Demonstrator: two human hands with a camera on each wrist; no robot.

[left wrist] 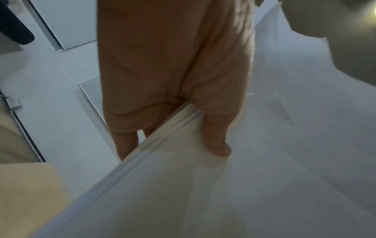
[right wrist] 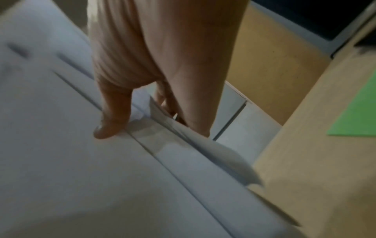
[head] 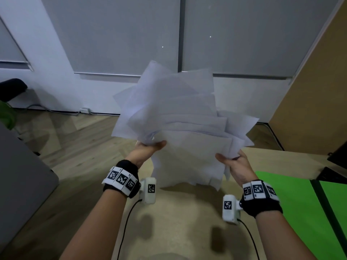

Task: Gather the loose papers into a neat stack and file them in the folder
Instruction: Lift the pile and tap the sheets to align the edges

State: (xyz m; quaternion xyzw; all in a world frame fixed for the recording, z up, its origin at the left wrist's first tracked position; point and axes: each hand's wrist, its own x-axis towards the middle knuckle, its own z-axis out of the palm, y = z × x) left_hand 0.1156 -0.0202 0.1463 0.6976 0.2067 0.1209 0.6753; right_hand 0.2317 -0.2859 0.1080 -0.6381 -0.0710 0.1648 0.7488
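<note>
1. Above the light wooden table (head: 169, 222), a large, untidy sheaf of white papers (head: 180, 117) is held up in the air, its sheets fanned out at different angles with corners jutting left, up and right.
2. Right of the person, a green folder (head: 300, 203) lies flat on the table, well apart from the papers.
3. At the sheaf's lower left edge, the left hand (head: 148, 150) pinches the papers, thumb on the near face and fingers behind.
4. At the lower right edge, the right hand (head: 235, 165) grips the papers likewise, thumb (right wrist: 111, 116) pressed on the front sheet, fingers curled behind.
5. Each wrist wears a black band with printed markers.
</note>
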